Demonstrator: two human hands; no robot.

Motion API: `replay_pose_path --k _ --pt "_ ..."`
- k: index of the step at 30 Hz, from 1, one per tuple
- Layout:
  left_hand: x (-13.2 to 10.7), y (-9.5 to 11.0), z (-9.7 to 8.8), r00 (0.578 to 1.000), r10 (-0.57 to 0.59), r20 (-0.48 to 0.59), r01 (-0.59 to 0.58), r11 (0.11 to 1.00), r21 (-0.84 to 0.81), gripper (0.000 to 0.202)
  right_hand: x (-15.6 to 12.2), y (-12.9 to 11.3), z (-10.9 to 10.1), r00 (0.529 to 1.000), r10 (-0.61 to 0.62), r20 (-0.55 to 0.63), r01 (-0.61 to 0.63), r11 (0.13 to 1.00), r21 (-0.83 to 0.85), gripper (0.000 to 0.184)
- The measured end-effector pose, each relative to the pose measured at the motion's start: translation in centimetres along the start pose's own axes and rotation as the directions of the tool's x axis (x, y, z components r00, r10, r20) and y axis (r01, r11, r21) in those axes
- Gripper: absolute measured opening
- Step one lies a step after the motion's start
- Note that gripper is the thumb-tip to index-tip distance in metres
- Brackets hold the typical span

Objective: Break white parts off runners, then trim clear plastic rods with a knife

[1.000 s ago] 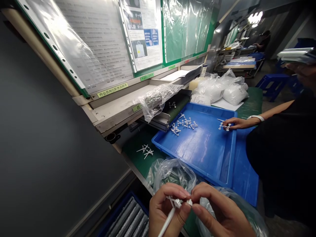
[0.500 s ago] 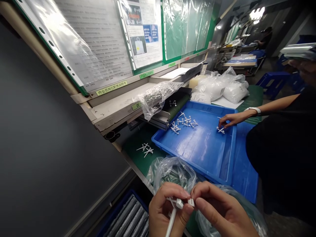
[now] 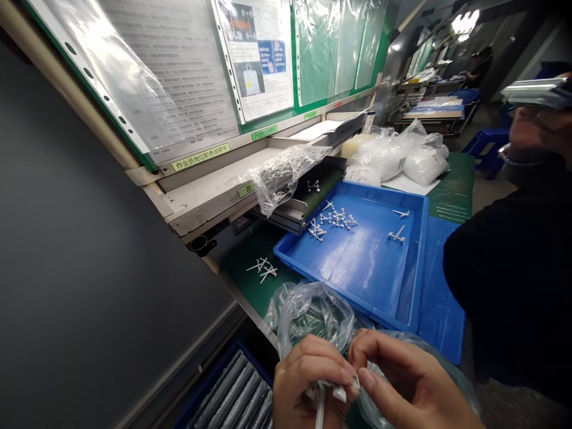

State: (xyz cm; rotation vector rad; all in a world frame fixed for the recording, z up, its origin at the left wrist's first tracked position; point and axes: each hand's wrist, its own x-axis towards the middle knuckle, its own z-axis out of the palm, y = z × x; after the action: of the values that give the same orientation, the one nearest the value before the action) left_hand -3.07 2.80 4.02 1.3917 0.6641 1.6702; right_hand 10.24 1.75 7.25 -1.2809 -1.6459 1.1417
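Observation:
My left hand [image 3: 308, 378] is closed around a white plastic part with a thin rod [image 3: 320, 408], which points down toward the bottom edge of the view. At its fingertips sits a small white end piece [image 3: 356, 382]. My right hand [image 3: 406, 381] meets it there, with thumb and forefinger pinched on that end piece. My fingers cover much of the part. Just beyond my hands lies an open clear plastic bag [image 3: 313, 304]. Similar white parts [image 3: 338, 217] lie in a blue tray [image 3: 348, 295], and more white pieces [image 3: 263, 268] rest on the green bench.
A co-worker in dark clothing [image 3: 509, 262] stands at the right, beside the tray. A small conveyor [image 3: 326, 187] ends at the tray's far left side. Full white bags [image 3: 402, 155] stand behind it. Below the bench, a crate holds grey rolls [image 3: 236, 387].
The co-worker's hand has left the tray, and two white parts now lie apart at its right side. My hands have turned the part slightly and moved a little to the right.

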Motion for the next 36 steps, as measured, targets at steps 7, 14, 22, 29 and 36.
replay_pose_path --k 7,14,22,29,36 --pt "-0.5 -0.3 -0.1 0.979 -0.202 0.003 0.2 0.966 -0.162 0.009 0.0 -0.9 -0.2 0.999 -0.052 0.005 0.052 0.998 -0.036 0.015" --pt "-0.4 -0.1 -0.4 0.952 -0.305 0.034 0.306 0.933 -0.187 0.01 -0.3 -0.8 -0.1 1.0 -0.001 0.015 0.001 1.0 0.011 0.018" --pt "0.4 0.3 -0.4 0.886 -0.457 0.074 0.459 0.888 -0.012 0.014 0.3 1.1 0.3 0.973 0.198 0.116 -0.228 0.877 0.423 0.024" --pt "0.4 0.1 -0.4 0.81 -0.582 0.07 0.586 0.803 -0.111 0.017 1.2 3.5 0.6 0.934 0.312 0.173 -0.336 0.605 0.722 0.015" --pt "0.6 -0.9 -0.1 0.593 -0.805 0.011 0.701 0.51 -0.499 0.007 0.8 4.2 1.3 0.941 0.257 0.219 -0.336 0.782 0.525 0.022"
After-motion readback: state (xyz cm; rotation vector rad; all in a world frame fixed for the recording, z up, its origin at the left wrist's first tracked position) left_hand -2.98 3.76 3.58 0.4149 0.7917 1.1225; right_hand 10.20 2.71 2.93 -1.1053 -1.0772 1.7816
